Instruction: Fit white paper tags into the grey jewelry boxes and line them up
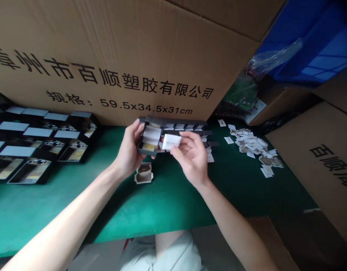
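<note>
My left hand (pixel 130 146) is closed around a small black box (pixel 151 136), tilted so its inside faces me. A white piece lies across the middle of the box, with yellowish parts above and below it. Between the thumb and fingers of my right hand (pixel 192 155) is a small white folded packet (pixel 171 142) with faint print, held just right of the black box. Below the box, a small open grey-brown carton piece (pixel 144 173) rests on the green table. Rows of black boxes with white pieces (pixel 187 126) stand partly hidden behind my hands.
Many more black boxes (pixel 35 150) stand in rows at the left of the green table (pixel 173 203). A heap of small white packets (pixel 251 143) lies at the right. A large printed cardboard carton (pixel 119 49) stands behind, another carton (pixel 311 150) at the right.
</note>
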The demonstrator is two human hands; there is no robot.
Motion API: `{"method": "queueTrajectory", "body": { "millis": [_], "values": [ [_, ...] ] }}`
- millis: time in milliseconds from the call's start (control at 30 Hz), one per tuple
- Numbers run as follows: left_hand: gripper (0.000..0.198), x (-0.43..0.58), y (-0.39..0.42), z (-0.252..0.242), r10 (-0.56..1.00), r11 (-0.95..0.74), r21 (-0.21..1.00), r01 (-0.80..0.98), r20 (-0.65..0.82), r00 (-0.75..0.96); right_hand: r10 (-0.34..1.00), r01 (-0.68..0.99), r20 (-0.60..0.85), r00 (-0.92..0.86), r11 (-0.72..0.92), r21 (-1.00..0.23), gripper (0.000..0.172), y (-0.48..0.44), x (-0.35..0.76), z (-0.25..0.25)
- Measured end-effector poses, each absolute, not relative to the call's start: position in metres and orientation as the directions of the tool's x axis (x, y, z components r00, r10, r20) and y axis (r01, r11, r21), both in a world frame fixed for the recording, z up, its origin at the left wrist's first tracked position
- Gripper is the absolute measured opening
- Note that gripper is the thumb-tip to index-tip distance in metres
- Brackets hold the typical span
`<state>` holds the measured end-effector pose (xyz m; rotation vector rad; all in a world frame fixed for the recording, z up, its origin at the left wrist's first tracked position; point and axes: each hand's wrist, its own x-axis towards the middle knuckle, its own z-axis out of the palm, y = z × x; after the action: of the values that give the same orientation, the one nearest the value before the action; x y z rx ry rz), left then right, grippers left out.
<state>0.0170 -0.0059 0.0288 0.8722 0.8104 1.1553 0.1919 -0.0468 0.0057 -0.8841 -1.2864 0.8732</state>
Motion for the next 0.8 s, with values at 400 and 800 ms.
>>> {"method": "queueTrajectory", "body": {
  "millis": [400, 800],
  "values": [
    [0.067, 0.018, -0.011, 0.032, 0.929, 0.242, 0.908, -0.341, -0.115, 0.352, 0.421, 0.571, 0.907, 0.029, 0.738, -0.36, 0.028, -0.047, 0.196, -0.001],
    [0.067, 0.021, -0.014, 0.029, 0.872, 0.246, 0.927, -0.283, -0.084, 0.483, 0.402, 0.621, 0.915, -0.044, 0.728, -0.29, 0.022, -0.046, 0.199, -0.004]
  ]
}}
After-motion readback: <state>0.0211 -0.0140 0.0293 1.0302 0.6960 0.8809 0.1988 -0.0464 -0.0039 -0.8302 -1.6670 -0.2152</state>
